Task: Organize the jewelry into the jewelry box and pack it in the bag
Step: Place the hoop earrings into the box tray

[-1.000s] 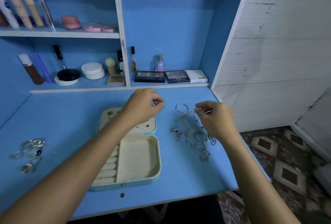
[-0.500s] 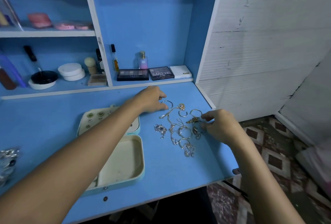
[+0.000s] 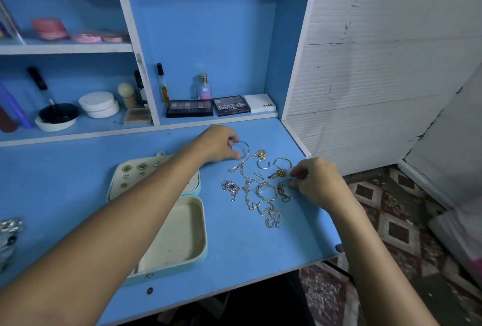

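An open pale-teal jewelry box (image 3: 200,224) lies on the blue desk (image 3: 78,177); several earrings sit in its lid (image 3: 135,169), partly hidden by my left forearm. To its right lies a pile of silver and gold jewelry (image 3: 260,187): rings, bangles, chains. My left hand (image 3: 216,144) pinches a thin silver bangle (image 3: 242,149) at the pile's far end. My right hand (image 3: 315,182) pinches a silver ring (image 3: 285,188) at the pile's right edge. More silver jewelry (image 3: 9,231) lies at the far left edge. No bag is in view.
Shelves behind the desk hold eyeshadow palettes (image 3: 190,108), a perfume bottle (image 3: 204,87), white powder pots (image 3: 99,104) and brushes. The desk's right edge (image 3: 326,221) drops to a patterned tile floor (image 3: 391,221). A white wall stands on the right.
The view swung right, so the box and pile shifted left in frame. My left hand reached onto the bangle at the pile's top. My right hand dropped lower onto the right side of the pile.
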Available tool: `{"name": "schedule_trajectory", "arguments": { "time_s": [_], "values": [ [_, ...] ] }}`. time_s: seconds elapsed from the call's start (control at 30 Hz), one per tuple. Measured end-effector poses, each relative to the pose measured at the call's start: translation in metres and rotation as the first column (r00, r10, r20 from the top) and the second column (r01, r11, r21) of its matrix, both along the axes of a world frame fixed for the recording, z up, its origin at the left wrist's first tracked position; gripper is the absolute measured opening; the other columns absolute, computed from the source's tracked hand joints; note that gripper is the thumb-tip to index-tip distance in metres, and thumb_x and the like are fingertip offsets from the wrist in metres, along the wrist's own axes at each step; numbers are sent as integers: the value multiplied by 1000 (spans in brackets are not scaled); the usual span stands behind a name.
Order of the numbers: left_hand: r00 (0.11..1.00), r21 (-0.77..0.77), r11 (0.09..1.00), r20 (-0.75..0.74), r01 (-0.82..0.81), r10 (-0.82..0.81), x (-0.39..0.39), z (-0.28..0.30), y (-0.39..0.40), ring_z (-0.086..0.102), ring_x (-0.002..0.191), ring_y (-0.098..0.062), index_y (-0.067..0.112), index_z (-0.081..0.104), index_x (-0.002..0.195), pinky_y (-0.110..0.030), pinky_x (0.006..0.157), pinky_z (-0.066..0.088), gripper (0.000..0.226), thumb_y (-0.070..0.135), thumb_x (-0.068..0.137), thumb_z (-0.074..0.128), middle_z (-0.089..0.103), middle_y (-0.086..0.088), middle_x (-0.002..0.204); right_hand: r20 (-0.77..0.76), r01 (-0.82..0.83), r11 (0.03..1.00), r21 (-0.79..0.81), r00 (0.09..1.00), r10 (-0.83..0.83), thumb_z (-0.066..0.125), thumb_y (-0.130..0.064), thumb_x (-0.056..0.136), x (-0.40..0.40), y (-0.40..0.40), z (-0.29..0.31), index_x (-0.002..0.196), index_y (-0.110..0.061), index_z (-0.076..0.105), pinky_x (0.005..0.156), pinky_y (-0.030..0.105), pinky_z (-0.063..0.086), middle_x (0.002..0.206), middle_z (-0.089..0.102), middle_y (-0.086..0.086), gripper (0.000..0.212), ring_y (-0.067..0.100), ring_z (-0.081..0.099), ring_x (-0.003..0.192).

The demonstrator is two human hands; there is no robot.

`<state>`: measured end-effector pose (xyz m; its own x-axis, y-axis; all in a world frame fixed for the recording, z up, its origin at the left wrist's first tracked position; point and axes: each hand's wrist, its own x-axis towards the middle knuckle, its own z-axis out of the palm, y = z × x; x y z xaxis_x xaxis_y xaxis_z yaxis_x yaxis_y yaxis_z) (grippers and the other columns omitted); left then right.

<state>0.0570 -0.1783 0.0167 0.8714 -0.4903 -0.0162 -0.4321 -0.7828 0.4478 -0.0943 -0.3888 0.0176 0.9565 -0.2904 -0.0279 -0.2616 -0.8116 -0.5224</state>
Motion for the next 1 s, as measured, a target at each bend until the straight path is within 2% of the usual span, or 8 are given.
{"name": "schedule_trajectory", "arguments": {
  "time_s": [0.07, 0.17, 0.33, 0.6, 0.73, 0.87, 0.93, 1.0],
  "values": [
    [999, -77, 996, -8, -36, 36, -3, 0, -1, 59, 83, -14, 12, 68, 115, -23, 78, 46, 49, 27, 72, 88, 63, 3, 93, 47, 30, 1000, 3, 998, -30, 69, -4, 87, 0, -2, -4, 95, -10, 75, 51, 8, 39, 77, 61, -6, 12, 11, 59, 76],
    [998, -137, 988, 0, -68, 68, -6, 2, -2, 60, 77, -14, 11, 71, 108, -22, 69, 44, 48, 22, 67, 91, 63, 4, 85, 51, 36, 999, -9, 998, -36, 62, 2, 87, 1, -2, -7, 89, -9, 76, 48, 6, 40, 71, 59, -11, 18, 0, 51, 66],
    [996, -147, 985, 13, -87, 90, -10, 4, -1, 59, 77, -14, 12, 71, 103, -22, 68, 43, 41, 21, 68, 91, 65, 1, 85, 9, 29, 999, -32, 1000, -28, 66, -2, 88, 5, 0, -5, 95, -8, 75, 72, 30, 53, 94, 68, 8, 13, 23, 64, 87],
    [992, -162, 980, 26, -118, 123, -13, 3, 1, 70, 72, -17, 6, 75, 98, -24, 72, 54, 15, 8, 83, 77, 70, -3, 75, -63, 14, 995, -100, 998, -20, 53, 2, 89, 10, 3, -9, 87, -9, 66, 65, 29, 45, 96, 62, 7, 17, 21, 55, 81],
    [991, -216, 968, -9, -129, 130, -15, 5, 3, 69, 63, -7, 7, 76, 96, -30, 74, 58, 10, 12, 87, 74, 67, 4, 68, -11, 46, 999, -21, 999, -46, 46, 5, 85, 8, 0, -5, 89, -9, 65, 62, 31, 48, 94, 64, 7, 25, 25, 60, 84],
    [992, -271, 955, -8, -121, 123, -22, 13, 4, 59, 50, 8, 11, 77, 93, -15, 55, 49, 9, 17, 87, 74, 65, 12, 63, 97, 73, 990, 119, 992, -85, 53, -1, 91, 8, 4, 2, 88, -13, 66, 54, 25, 43, 86, 65, 2, 18, 17, 59, 72],
    [993, -316, 941, -15, -119, 121, -28, 20, 5, 58, 51, 9, 15, 78, 91, -8, 47, 41, 8, 21, 87, 75, 67, 11, 63, 175, 62, 970, 235, 979, -105, 58, -5, 92, 8, 11, 6, 87, -15, 68, 57, 26, 47, 82, 68, 0, 15, 18, 63, 71],
    [993, -353, 929, -18, -113, 114, -35, 29, 8, 58, 54, 7, 18, 79, 90, -6, 46, 38, 8, 24, 86, 75, 70, 8, 65, 232, 45, 937, 347, 964, -132, 64, -10, 92, 9, 20, 10, 89, -18, 71, 66, 33, 57, 84, 71, -3, 11, 19, 69, 72]
  ]
}}
